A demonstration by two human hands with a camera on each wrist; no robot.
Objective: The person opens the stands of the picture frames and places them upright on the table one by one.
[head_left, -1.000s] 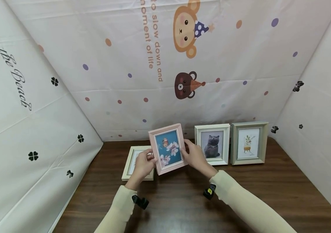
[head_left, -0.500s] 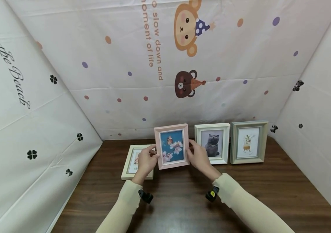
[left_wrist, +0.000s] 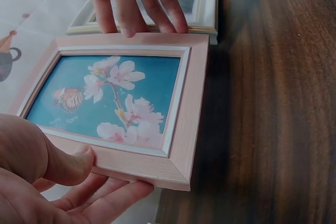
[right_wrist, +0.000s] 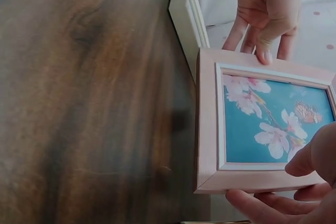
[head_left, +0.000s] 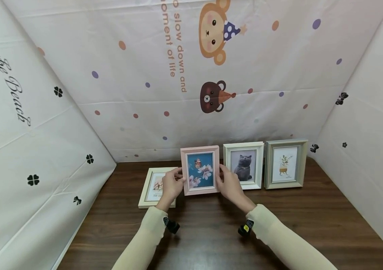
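Probably light, stiff yet breakable, the pink frame [head_left: 201, 170] suits holding by its sides, where the left hand [head_left: 172, 186] and right hand [head_left: 230, 185] both pinch it.

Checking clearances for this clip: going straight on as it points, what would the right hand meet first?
The pink frame, which the right hand holds by its edge; beyond it, probably the backdrop, though depth is unclear.

From the head, looks forward and down over the desk [head_left: 206, 236] to its back edge [head_left: 147, 164]. From each wrist, looks across, up close, at the same pink picture frame [left_wrist: 115, 98].
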